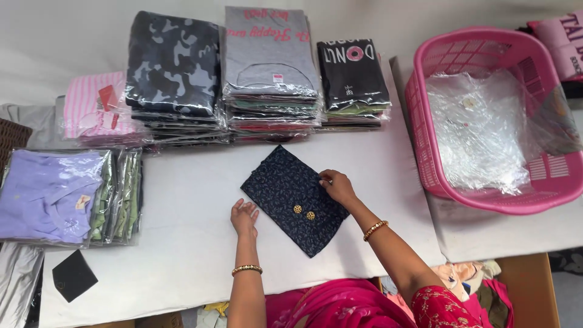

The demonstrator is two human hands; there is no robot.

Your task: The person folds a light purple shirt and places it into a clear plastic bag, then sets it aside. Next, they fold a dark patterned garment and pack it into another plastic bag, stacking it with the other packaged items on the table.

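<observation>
Right hand (336,185) down on the folded dark blue patterned cloth (293,197) with two gold buttons, fingertips pinching its right edge. Left hand (244,217) open and flat on the white table (188,243), holding nothing, just touching the cloth's lower left edge. Cloth lying tilted like a diamond in the middle of the table, close to the front.

Behind it, three piles of folded shirts in clear bags: a dark camouflage pile (174,67), a grey pile (269,54), a black pile (352,76). Far left, a pink striped bagged shirt (97,109) and a purple bagged shirt (45,194). Far right, a pink plastic basket (425,115) with clear plastic bags (480,133) inside.
</observation>
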